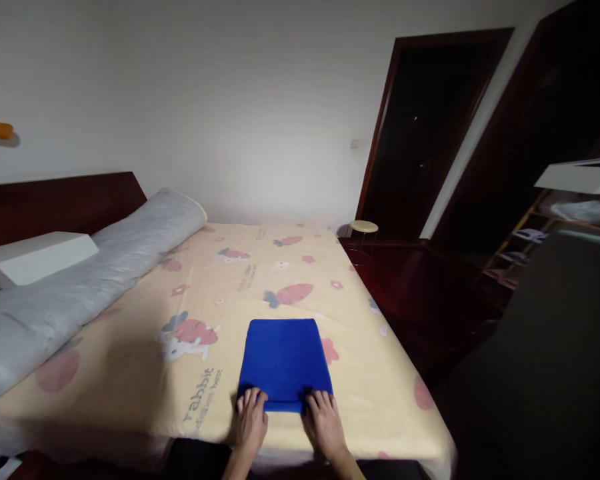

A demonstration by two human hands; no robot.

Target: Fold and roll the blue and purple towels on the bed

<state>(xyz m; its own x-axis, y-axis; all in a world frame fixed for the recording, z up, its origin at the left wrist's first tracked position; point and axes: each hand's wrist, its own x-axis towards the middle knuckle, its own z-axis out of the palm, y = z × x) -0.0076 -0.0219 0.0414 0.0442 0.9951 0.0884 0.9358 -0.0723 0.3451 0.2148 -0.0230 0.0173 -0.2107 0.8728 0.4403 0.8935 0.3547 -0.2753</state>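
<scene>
A folded blue cloth (284, 360) lies flat on the yellow bed sheet (230, 293), near the bed's front edge. My left hand (250, 417) rests at the cloth's near left corner, fingers stretched out and touching its edge. My right hand (323, 420) lies at the near right corner, fingers also spread flat on the edge. Neither hand grips anything.
A long grey bolster (95, 273) runs along the bed's left side beside a white box (40, 257) and a dark headboard (55, 200). A small round stool (363, 227) stands by a dark doorway (425, 133). A dark chair back (545, 360) rises at right.
</scene>
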